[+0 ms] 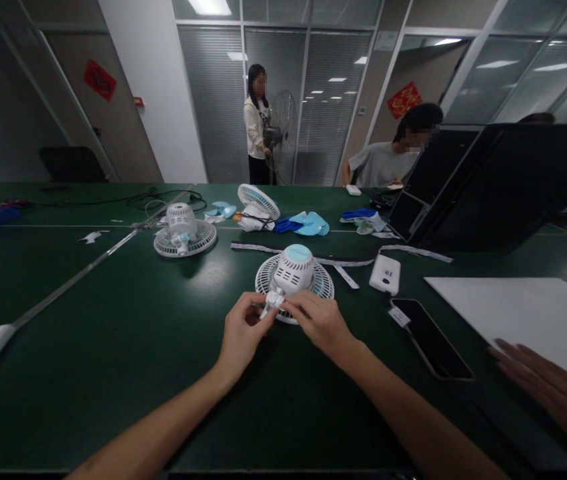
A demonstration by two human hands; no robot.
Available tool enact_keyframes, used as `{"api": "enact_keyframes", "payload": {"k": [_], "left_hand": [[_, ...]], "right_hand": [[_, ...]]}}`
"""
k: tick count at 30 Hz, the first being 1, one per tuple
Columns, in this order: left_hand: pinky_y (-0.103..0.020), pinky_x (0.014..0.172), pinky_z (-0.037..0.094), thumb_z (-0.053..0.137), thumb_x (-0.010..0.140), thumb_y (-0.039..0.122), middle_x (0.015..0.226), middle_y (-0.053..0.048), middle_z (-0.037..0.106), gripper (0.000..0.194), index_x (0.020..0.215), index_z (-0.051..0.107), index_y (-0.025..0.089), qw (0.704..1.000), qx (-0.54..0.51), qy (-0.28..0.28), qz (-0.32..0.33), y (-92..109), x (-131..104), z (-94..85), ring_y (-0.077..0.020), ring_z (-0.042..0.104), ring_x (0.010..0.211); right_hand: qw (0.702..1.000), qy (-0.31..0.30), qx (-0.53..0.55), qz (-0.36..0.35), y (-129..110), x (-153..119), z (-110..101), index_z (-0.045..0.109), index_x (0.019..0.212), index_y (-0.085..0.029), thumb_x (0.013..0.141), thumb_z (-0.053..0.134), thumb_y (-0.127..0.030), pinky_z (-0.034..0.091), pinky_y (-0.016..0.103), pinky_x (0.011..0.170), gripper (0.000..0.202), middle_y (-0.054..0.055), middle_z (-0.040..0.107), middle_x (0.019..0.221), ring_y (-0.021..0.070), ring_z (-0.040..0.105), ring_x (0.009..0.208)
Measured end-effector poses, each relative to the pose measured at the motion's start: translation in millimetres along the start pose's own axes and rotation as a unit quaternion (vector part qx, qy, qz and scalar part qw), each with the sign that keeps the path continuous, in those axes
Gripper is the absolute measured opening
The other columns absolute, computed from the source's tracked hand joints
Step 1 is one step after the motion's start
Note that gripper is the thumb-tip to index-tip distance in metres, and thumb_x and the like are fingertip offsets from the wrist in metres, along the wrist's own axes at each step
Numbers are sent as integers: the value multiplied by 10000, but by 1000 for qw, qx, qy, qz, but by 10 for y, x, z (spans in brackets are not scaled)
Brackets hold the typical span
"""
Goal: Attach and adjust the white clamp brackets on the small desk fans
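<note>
A small white fan (294, 272) lies with its round grille (324, 283) down on the green table, its motor housing with a light-blue cap facing up. At the near side of the housing is a small white plastic joint piece (275, 299). My left hand (244, 328) pinches this piece from the left, thumb and fingers closed around it. From the right, the fingertips of my right hand (319, 321) press together on the same piece. The fingers partly cover it, so its exact shape is hidden.
Another fan (183, 227) lies at the left, and one with a tilted grille (258, 200) stands behind. Blue fan blades (309, 224) lie nearby. On the right are a white power bank (385, 275), a phone (431, 339), a white board (523, 313) and another person's hand (548, 383).
</note>
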State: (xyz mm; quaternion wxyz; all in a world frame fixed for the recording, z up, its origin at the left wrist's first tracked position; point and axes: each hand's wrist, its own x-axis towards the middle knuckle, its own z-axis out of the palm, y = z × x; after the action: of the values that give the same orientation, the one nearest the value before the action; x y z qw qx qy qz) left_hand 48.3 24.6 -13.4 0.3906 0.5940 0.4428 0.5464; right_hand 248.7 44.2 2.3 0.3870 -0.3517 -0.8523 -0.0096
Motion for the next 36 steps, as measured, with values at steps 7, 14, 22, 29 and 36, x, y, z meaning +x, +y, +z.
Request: {"api": "enact_keyframes", "payload": {"k": [7,14,22,29,36], "left_hand": [[-249,577,524,746,896,379,941,-40,670,256,1060,676,195,1000,20,-4,1,-48,-6,-15,-167,646,721],[-258,601,535,738,907,369,982,-50,660,231,1044,683,192,999,40,1,15,-54,7,-28,-171,654,752],[-263,598,533,735,908,366,988,-54,684,227,1053,685,199,999,51,3,9,-35,39,-71,-186,668,775],[-261,592,526,740,900,347,971,-47,660,201,1024,694,196,998,53,3,22,11,25,-45,-178,655,754],[-265,632,529,728,917,340,993,-45,654,182,1027,694,199,997,73,5,37,1,22,-49,-176,656,776]], "right_hand": [[996,-81,14,-23,59,24,-170,664,1212,-176,1034,580,-262,560,310,741,215,94,742,1054,202,712,899],[961,-101,182,185,-41,58,-24,684,870,-175,1037,571,-387,475,250,552,292,5,665,675,140,636,574],[978,-79,115,153,-108,97,-145,678,1189,-213,947,717,-337,505,258,599,275,24,733,908,140,646,638],[991,-53,93,85,-34,62,-81,728,1049,-198,1017,618,-347,539,307,747,188,69,760,958,204,718,838],[914,-87,248,310,-144,114,0,686,779,-175,1037,526,-489,417,212,434,437,-10,660,596,100,569,409]]}}
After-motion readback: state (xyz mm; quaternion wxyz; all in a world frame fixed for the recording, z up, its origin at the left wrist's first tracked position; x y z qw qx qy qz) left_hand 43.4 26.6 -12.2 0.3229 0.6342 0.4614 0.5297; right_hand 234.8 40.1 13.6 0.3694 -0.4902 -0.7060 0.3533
